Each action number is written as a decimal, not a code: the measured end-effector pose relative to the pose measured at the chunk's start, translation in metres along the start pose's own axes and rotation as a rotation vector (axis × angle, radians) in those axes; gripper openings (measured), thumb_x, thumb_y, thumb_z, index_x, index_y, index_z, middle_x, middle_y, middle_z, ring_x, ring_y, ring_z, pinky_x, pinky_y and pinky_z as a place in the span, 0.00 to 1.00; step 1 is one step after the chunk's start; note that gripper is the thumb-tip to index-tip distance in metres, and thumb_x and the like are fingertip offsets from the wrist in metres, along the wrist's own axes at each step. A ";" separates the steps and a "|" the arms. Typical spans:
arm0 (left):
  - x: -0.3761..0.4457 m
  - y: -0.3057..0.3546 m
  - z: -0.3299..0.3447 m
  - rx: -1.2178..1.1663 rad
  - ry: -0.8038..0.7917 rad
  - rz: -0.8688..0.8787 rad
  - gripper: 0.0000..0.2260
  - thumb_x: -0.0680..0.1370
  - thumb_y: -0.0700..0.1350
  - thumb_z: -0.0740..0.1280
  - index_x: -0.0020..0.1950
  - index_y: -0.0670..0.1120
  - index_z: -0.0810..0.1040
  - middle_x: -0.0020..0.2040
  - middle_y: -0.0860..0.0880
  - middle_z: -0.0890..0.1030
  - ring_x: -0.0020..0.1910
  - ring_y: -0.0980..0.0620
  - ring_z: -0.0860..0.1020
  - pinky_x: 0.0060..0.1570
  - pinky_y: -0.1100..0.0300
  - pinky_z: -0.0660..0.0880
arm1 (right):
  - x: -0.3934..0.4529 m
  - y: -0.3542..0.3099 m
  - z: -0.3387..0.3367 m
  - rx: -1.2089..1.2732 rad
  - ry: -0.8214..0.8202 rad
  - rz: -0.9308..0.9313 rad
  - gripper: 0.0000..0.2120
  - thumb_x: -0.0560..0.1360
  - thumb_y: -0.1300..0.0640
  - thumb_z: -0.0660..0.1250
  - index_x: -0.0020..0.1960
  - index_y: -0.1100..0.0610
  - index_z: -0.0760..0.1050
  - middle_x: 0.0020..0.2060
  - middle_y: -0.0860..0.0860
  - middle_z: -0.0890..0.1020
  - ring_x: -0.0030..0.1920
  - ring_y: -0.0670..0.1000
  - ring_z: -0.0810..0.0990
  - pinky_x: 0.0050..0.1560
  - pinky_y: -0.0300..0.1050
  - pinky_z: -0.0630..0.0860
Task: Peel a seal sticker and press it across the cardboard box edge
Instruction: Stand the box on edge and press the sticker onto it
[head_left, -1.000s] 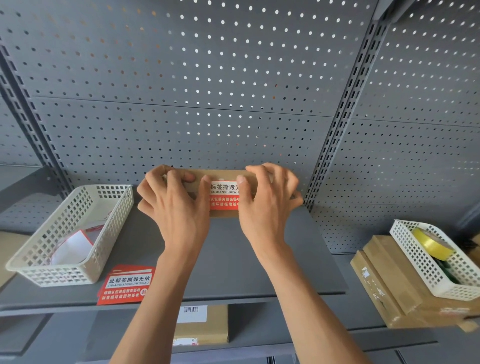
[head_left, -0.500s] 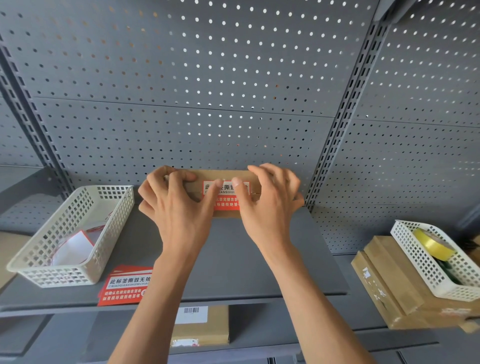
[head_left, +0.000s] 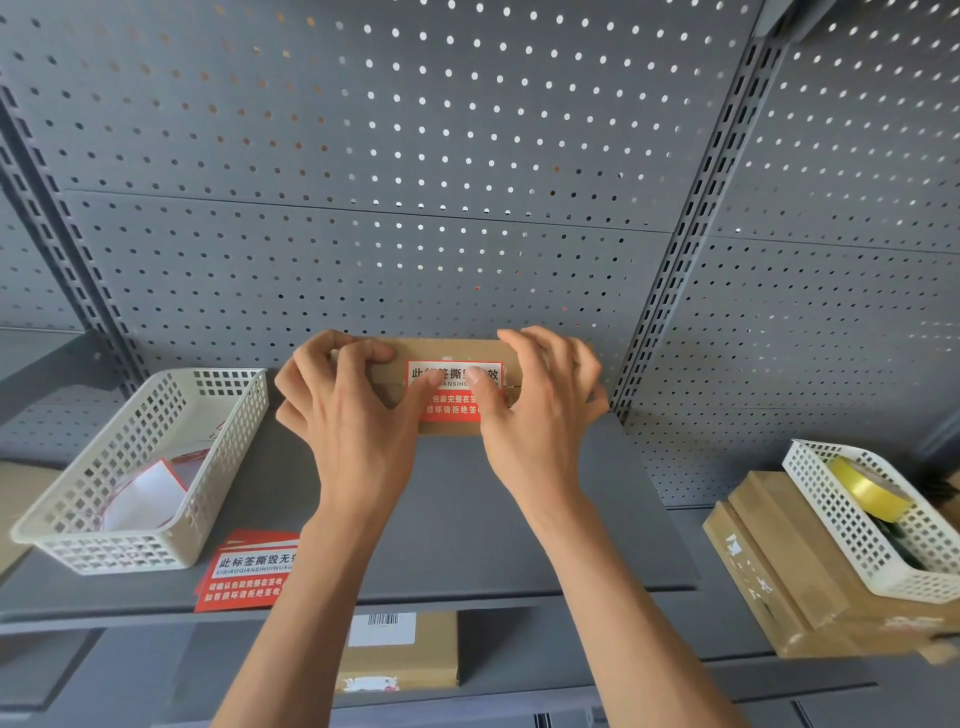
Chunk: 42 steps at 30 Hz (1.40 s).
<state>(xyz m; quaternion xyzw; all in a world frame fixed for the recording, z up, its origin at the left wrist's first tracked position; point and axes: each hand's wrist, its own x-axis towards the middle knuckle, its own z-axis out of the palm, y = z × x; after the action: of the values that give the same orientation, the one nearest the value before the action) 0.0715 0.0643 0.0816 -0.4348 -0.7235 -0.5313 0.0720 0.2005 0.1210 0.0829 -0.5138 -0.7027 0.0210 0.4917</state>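
Since a second ago my two thumbs have closed toward each other along the seal sticker (head_left: 455, 388); they now lie nearly side by side on its middle, where earlier they stood at its outer ends. I judge the sticker already laid and this pass a smoothing one, with the task close to done.

Position: the cardboard box (head_left: 441, 353) sits at the back of the grey metal shelf (head_left: 519, 519), against the perforated back panel (head_left: 415, 156). The sticker runs from the box top down over the front edge onto the front face, crossing the flap seam.

Grip: my left hand (head_left: 353, 415) has its fingers curled over the box's left top corner, thumb pressing flat on the sticker. My right hand (head_left: 540, 410) does likewise on the right end. Neither pinches the sticker; both clamp the box and press.

Materials: the box is plain brown corrugated board, matte, with sharp folds. The sticker is a thin glossy rectangle, a white upper band and red lower band, printed with characters. I cannot tell whether any bubble or lifted corner remains beneath my thumbs.

Surroundings: a white lattice plastic basket (head_left: 156, 467) holds peeled backing paper; spare red stickers (head_left: 244, 577) lie just beside it, at the shelf's front lip.
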 end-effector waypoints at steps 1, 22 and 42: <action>0.000 0.000 0.000 -0.002 -0.004 0.000 0.19 0.71 0.62 0.75 0.54 0.53 0.77 0.63 0.53 0.67 0.67 0.46 0.62 0.58 0.54 0.56 | 0.000 0.000 0.000 0.005 0.001 -0.001 0.20 0.74 0.41 0.66 0.63 0.45 0.77 0.64 0.44 0.76 0.69 0.50 0.62 0.65 0.61 0.62; 0.001 0.004 -0.001 -0.009 -0.022 -0.011 0.25 0.67 0.68 0.74 0.55 0.53 0.77 0.64 0.53 0.67 0.69 0.45 0.62 0.62 0.51 0.59 | -0.002 -0.002 -0.001 -0.058 -0.037 -0.028 0.26 0.74 0.33 0.63 0.66 0.46 0.75 0.67 0.44 0.74 0.72 0.53 0.65 0.65 0.63 0.62; 0.009 -0.010 -0.014 -0.064 -0.123 0.059 0.18 0.71 0.55 0.77 0.58 0.54 0.78 0.64 0.53 0.68 0.68 0.46 0.62 0.65 0.53 0.59 | 0.010 0.013 -0.016 0.077 -0.157 -0.068 0.23 0.75 0.42 0.66 0.69 0.45 0.74 0.69 0.42 0.74 0.70 0.48 0.61 0.66 0.62 0.61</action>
<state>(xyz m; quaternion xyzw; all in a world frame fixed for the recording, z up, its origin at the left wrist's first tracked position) 0.0543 0.0571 0.0856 -0.4899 -0.6962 -0.5239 0.0291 0.2211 0.1265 0.0908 -0.4673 -0.7546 0.0715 0.4551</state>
